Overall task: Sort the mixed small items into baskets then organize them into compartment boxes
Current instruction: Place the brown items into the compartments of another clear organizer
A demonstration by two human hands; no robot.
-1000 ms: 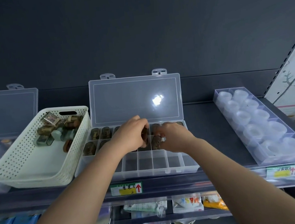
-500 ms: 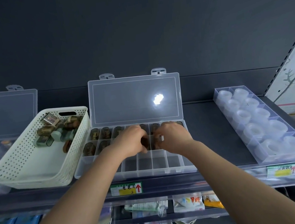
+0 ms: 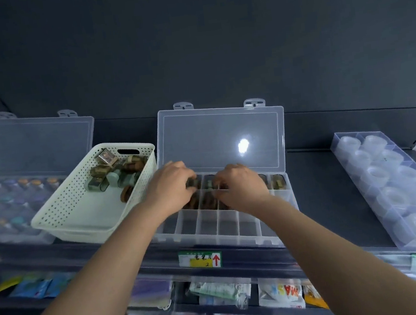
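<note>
A clear compartment box (image 3: 223,230) stands on the shelf with its lid (image 3: 221,135) propped open. Small brown and green items fill its back two rows, among them one at the right end (image 3: 278,181). The front row holds nothing. My left hand (image 3: 169,190) is curled over the back-left compartments, fingertips pinching a small dark item (image 3: 191,183). My right hand (image 3: 241,184) reaches down into the middle compartments, and its fingertips are hidden among the items. To the left of the box, a white perforated basket (image 3: 79,218) holds several more such items (image 3: 115,173) at its far end.
A second open clear box (image 3: 24,193) with coloured items sits behind the basket at far left. On the right is a long clear tray (image 3: 397,187) of white rolls. A price label (image 3: 200,259) marks the shelf edge, with packets (image 3: 243,295) on the shelf below.
Both hands have shifted toward the left end of the compartment box and stay low over its compartments. The view has swung left, so the box now sits further right.
</note>
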